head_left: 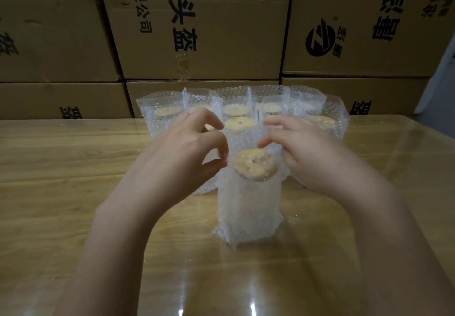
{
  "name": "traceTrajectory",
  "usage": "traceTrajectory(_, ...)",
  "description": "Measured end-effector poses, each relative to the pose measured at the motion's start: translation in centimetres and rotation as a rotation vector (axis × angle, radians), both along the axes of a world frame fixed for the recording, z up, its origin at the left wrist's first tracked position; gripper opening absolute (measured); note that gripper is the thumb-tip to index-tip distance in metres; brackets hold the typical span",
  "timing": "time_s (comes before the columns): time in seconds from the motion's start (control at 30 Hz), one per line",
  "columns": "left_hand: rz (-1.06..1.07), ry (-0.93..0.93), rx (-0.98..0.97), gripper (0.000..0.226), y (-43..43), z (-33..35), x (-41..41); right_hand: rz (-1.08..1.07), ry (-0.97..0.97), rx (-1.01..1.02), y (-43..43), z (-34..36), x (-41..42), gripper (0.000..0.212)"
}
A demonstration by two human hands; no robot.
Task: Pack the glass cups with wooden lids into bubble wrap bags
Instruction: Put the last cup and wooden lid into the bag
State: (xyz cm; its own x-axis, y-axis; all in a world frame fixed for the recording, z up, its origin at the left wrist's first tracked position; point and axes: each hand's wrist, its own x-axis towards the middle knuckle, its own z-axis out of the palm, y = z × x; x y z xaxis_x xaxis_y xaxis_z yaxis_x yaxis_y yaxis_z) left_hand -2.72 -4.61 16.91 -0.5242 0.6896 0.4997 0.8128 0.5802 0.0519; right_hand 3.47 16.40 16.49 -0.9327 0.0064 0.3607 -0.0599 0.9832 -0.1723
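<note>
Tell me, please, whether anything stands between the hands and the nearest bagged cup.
Nothing visible does: the left hand and right hand flank the nearest bubble wrap bag at its wooden lid; other bagged cups stand behind.

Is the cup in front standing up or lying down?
Standing up: the bubble-wrapped glass cup rests base-down on the glossy wooden table, its round wooden lid on top.

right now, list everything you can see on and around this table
front bagged cup: one, clear bubble wrap, table centre
wooden lid: one, tan, on top of that cup inside the bag
other bagged cups: several, same colours, clustered behind it
table: one, glossy light wood, foreground
cardboard boxes: several, brown with black print, stacked behind the table
left hand: pinches front bag's rim
right hand: fingers at rim's other side, grip unclear
</note>
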Motion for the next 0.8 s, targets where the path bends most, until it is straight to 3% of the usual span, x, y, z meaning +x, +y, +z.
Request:
traceTrajectory(0.07,0.03,-0.009,0.004,0.017,-0.3,0.0,-0.3,-0.08,-0.044,0.032,1.2,0.0,0.1,0.048)
traceTrajectory(0.17,0.069,-0.074,0.013,0.027,-0.7,-0.1,-0.7,-0.107,-0.093,-0.088,2.2,0.0,0.3,0.028)
traceTrajectory(0.27,0.069,-0.151,0.005,0.038,-0.7,-0.1,-0.9,-0.042,-0.114,-0.175,2.4,0.1,0.5,0.03)
traceTrajectory(0.37,0.007,-0.22,0.056,0.034,-0.6,0.0,-0.8,-0.001,-0.199,-0.17,2.0,0.2,0.5,0.043)
traceTrajectory(0.47,-0.006,-0.201,0.094,0.031,-0.7,0.1,-0.8,-0.052,-0.247,-0.095,2.2,0.1,0.6,0.038)
traceTrajectory(0.57,0.002,-0.146,0.115,0.028,-0.9,0.0,-1.1,-0.055,-0.202,-0.103,2.5,0.2,0.7,0.016)
traceTrajectory(0.8,0.025,0.041,0.192,0.01,-0.9,-0.4,-1.7,-0.018,0.022,-0.076,3.0,0.7,0.6,0.021)
